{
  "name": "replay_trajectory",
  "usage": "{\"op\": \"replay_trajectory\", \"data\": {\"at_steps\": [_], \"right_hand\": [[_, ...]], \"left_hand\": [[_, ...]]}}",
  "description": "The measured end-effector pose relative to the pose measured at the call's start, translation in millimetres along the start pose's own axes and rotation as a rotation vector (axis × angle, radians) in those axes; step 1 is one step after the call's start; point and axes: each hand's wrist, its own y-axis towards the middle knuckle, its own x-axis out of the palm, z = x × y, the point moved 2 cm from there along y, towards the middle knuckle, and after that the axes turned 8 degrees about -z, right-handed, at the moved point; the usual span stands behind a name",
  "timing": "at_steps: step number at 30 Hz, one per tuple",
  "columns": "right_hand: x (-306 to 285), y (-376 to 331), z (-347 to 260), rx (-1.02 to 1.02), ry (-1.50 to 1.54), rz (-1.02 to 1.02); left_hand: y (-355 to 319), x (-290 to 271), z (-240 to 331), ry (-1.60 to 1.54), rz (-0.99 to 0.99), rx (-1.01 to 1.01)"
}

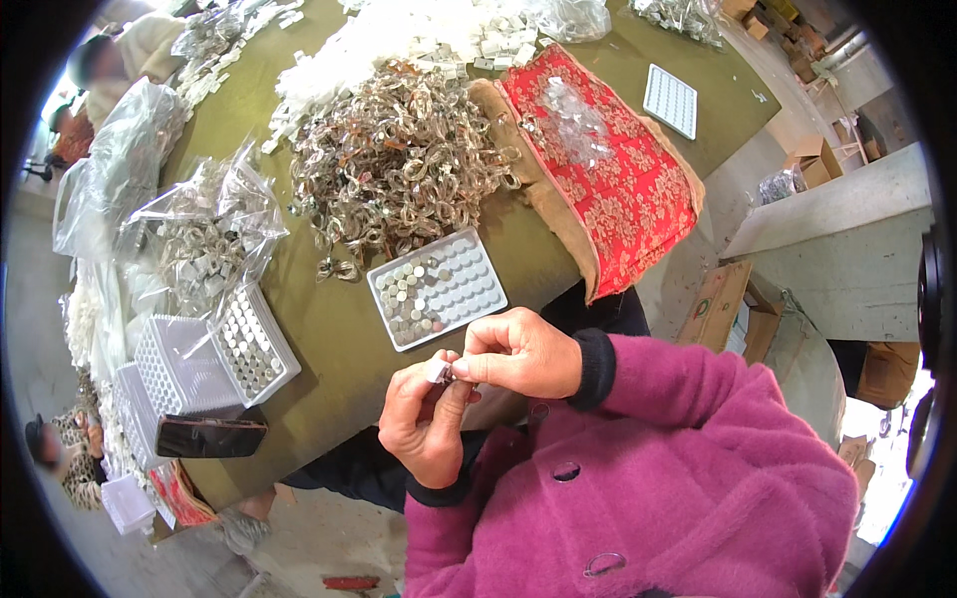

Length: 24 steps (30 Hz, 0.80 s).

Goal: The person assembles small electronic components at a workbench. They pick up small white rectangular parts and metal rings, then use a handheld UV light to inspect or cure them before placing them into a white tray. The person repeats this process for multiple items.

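Observation:
Close to my body, my left hand [427,421] and my right hand [522,355] meet, fingers bent in a pinch. Between their fingertips is a small white plastic piece [438,371]; the left hand grips it, and the right thumb and finger press at its side. The fingers hide part of it, and whether the right hand holds a second small part is unclear. Just beyond them on the table lies a white dimpled tray [475,283], with round silvery discs [403,291] gathered in its left part.
Behind the tray rises a heap of shiny brownish coiled strands [399,159]. White small plastic pieces [334,85] are piled farther back. A red floral cloth [623,189] lies to the right. At left stand stacked trays [179,359], a dark phone [211,437] and a filled clear bag [214,224].

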Motion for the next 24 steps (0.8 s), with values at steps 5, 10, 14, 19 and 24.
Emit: {"op": "replay_trajectory", "data": {"at_steps": [5, 10, 14, 19, 24], "right_hand": [[2.7, -11.5, -8.7, -0.26, -0.389, 0.175], [5.8, -13.4, -10.0, -0.554, -0.495, 0.222], [9.1, -18.6, -8.8, -0.443, -0.464, 0.068], [9.8, -26.0, -7.1, -0.152, -0.271, -0.146], [10.7, -29.3, 1.1, -0.048, -0.003, -0.179]], "left_hand": [[-2.7, -2.3, 0.1, -0.303, -0.027, -0.168], [-11.6, 0.5, 5.7, -0.516, -0.029, -0.28], [-17.9, -1.8, 5.1, -0.38, -0.037, -0.174], [-22.0, -6.4, 2.4, -0.212, -0.112, -0.031], [-31.7, -0.8, -1.2, -0.525, 0.026, -0.111]]}}
